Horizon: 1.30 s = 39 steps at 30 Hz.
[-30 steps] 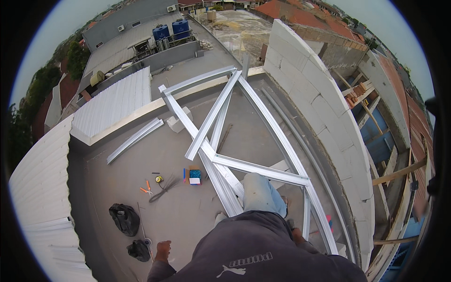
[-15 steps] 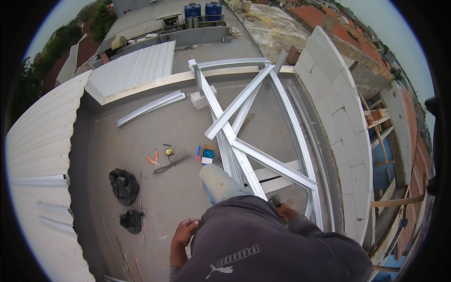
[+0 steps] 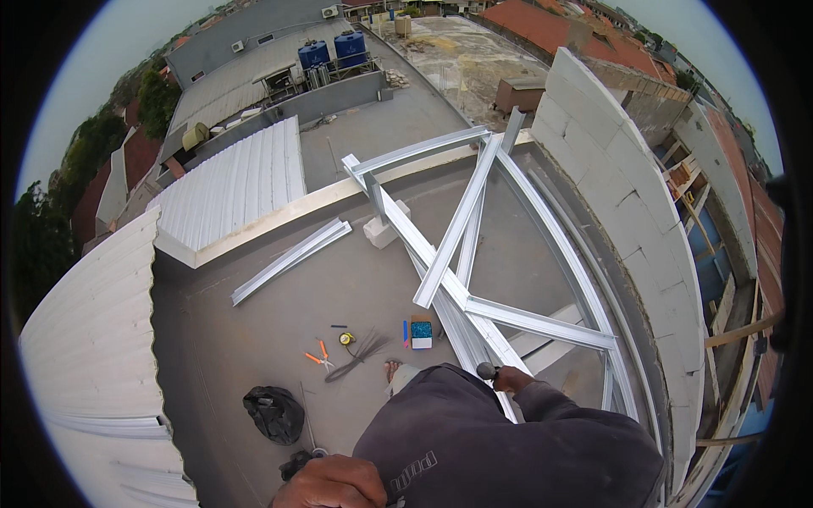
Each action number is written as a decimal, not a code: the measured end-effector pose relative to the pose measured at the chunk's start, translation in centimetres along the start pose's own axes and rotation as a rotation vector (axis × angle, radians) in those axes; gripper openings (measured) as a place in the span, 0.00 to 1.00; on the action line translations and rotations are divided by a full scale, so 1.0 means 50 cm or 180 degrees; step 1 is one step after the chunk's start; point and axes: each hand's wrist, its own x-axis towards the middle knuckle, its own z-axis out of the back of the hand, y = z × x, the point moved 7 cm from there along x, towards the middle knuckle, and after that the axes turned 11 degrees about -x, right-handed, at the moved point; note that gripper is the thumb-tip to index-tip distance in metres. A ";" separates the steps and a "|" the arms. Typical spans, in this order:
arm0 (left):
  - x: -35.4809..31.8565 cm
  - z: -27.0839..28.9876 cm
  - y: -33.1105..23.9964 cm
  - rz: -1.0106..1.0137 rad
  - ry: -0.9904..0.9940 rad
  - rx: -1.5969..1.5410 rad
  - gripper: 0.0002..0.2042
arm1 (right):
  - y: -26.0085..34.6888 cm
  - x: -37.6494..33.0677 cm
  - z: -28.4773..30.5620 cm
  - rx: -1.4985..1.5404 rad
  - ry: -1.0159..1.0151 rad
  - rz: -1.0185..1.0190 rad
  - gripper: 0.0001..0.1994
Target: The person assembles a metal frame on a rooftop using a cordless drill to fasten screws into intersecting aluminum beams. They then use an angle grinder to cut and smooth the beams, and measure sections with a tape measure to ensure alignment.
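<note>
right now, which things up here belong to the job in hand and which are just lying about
Likely part of the job:
dark tool in the right hand
silver metal frame beside that hand
perhaps the box of small teal pieces

Seemingly just lying about:
orange-handled pliers
yellow tape measure
larger black bag
loose silver channels

A pale block wall [image 3: 635,229] serves as the reference. Left of the wall lies a grey floor [image 3: 220,347]; a light-topped parapet [image 3: 271,221] runs leftward from its far end. White corrugated sheeting [image 3: 102,364] lies well left of it. Red roofing [image 3: 538,35] shows beyond it. Daylight is overcast.
</note>
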 end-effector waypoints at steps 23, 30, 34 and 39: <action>0.139 0.578 -0.141 0.0538 0.1975 -0.1580 0.16 | 0.370 -0.140 -0.030 0.1760 -0.0143 -0.1557 0.17; 0.017 1.181 0.040 0.1567 -0.0700 0.0313 0.12 | 0.741 -0.291 -0.266 0.3670 -0.0723 -0.2960 0.13; -0.120 1.488 0.186 0.2677 -0.0855 0.1422 0.11 | 1.083 -0.253 -0.341 0.4809 -0.0310 -0.2388 0.17; -0.175 1.674 0.378 0.3130 0.1370 0.2997 0.22 | 1.363 -0.262 -0.378 0.5079 -0.0995 -0.1508 0.22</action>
